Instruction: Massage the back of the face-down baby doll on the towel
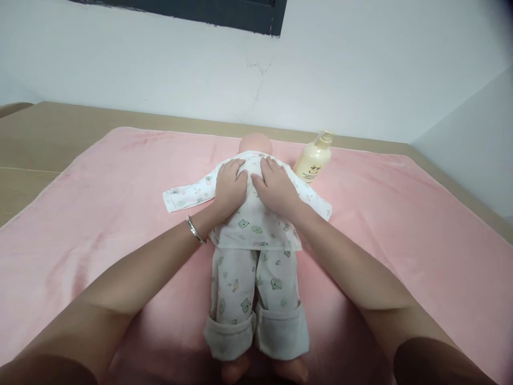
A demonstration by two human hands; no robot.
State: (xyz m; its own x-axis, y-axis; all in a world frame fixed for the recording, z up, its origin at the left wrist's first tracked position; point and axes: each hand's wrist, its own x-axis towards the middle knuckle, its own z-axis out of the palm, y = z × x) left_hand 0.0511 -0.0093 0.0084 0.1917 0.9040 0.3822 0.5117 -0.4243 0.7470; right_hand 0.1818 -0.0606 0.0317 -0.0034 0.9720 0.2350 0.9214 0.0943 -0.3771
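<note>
A baby doll [256, 232] lies face down, its head away from me and its feet towards me. It wears a white long-sleeved top and white trousers [276, 283] printed with small green bears, the cuffs rolled up. My left hand [231, 187] rests flat on the left side of the doll's upper back, fingers stretched towards its shoulder. On the right side of the upper back lies my right hand [276, 187], also flat with the thumb apart. Both hands hold nothing. A silver bangle [195, 230] circles my left wrist. The doll's face is hidden.
A pale yellow pump bottle [315, 160] stands beyond my right hand, close to the doll's right sleeve. The doll and bottle are on a pink blanket [132, 176] spread over a wooden table [60, 131]. A white wall [340, 69] rises behind the table.
</note>
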